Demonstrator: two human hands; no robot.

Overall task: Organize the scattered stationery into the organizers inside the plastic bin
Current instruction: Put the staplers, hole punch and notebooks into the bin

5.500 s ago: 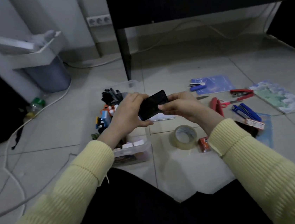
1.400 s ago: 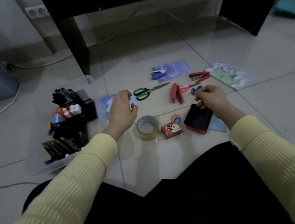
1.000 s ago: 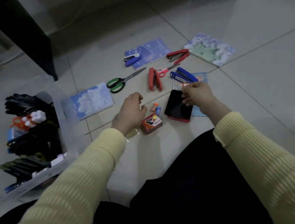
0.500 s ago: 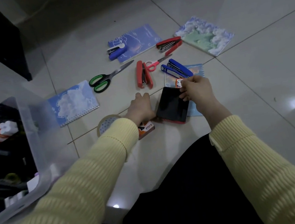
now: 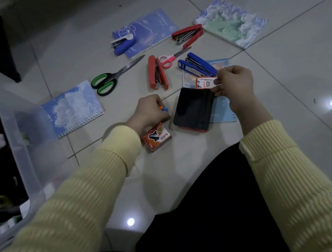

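Observation:
My right hand (image 5: 234, 85) pinches a small white and orange whiteboard-marker box (image 5: 204, 82) just above the far edge of a black, red-based pad case (image 5: 193, 110) lying on the floor. Left of that case, my left hand (image 5: 148, 113) curls its fingers round a small orange and blue item (image 5: 164, 109). An orange staples box (image 5: 157, 138) lies beside my left wrist. The clear plastic bin (image 5: 21, 146) with dark organizers stands at the far left. A tape roll (image 5: 108, 130) is mostly hidden behind my left sleeve.
Scattered on the tiles beyond my hands are green scissors (image 5: 112, 80), a red stapler (image 5: 157, 73), pink scissors (image 5: 169, 60), a blue stapler (image 5: 197, 65), another red stapler (image 5: 187, 33), a small blue stapler (image 5: 122, 44) and several cloud-print notebooks (image 5: 72, 109).
The view has tilted down and closer. My left hand slid right off the tape roll to the small orange and blue item. My right hand stays at the case's far edge with the marker box.

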